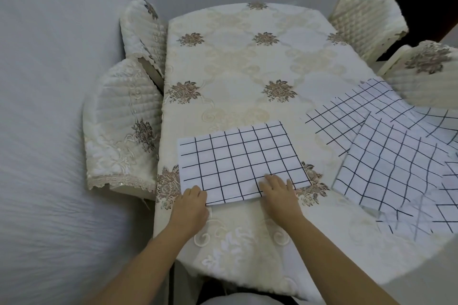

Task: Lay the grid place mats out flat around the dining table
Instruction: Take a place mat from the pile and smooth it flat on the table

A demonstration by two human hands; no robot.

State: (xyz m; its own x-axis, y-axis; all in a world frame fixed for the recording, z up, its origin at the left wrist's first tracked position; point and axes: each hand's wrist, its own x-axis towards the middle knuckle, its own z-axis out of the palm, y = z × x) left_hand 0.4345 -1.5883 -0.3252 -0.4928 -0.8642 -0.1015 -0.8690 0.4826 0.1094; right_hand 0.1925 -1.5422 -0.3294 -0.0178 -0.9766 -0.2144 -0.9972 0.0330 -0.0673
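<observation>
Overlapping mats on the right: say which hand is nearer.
Right. Right hand lies on the single mat, nearer the overlapping mats; left hand holds that mat's near-left corner, farther off.

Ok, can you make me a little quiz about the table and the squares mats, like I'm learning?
1. True or false: the right hand rests flat on the front mat.
2. Where do the overlapping loose mats lie on the table? A left side, B right side, C far end.
3. Fill in: the mats show dark lines on ____.
Key: 1 true; 2 B; 3 white.
</observation>
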